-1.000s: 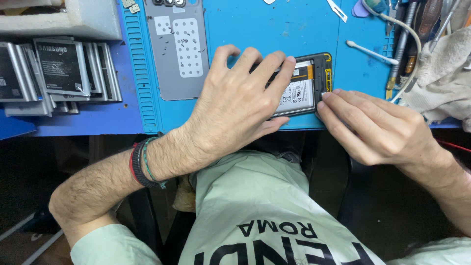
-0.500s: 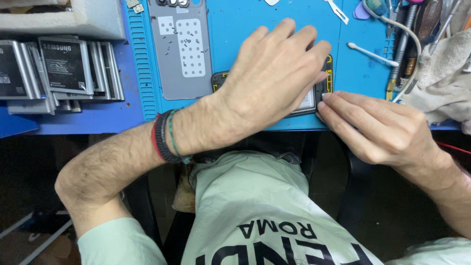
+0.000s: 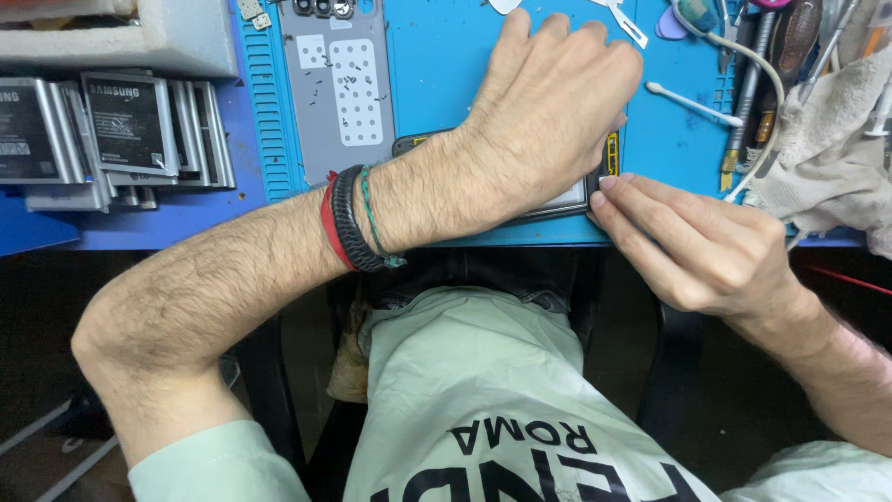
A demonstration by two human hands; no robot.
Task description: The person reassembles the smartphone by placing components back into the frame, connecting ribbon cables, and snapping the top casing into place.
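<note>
An opened phone (image 3: pixel 610 154) lies on the blue mat (image 3: pixel 437 65) near the table's front edge, mostly hidden under my left hand (image 3: pixel 548 112). That hand lies palm down over it, knuckles toward the far side; its fingertips are out of sight, so any grip is unclear. Red, black and green bands (image 3: pixel 351 218) circle that wrist. My right hand (image 3: pixel 697 242) comes in from the right, and its fingertips pinch the phone's near right corner.
A grey back cover (image 3: pixel 339 93) with small screws on it lies left of the phone. Several phone batteries (image 3: pixel 121 125) stand in a row at far left. A cotton swab (image 3: pixel 692 104), a white cable, hand tools (image 3: pixel 753 84) and a cloth (image 3: pixel 827 158) crowd the right.
My left hand has slid up and to the right across the phone and now covers more of it. My right hand has stayed at the phone's right corner.
</note>
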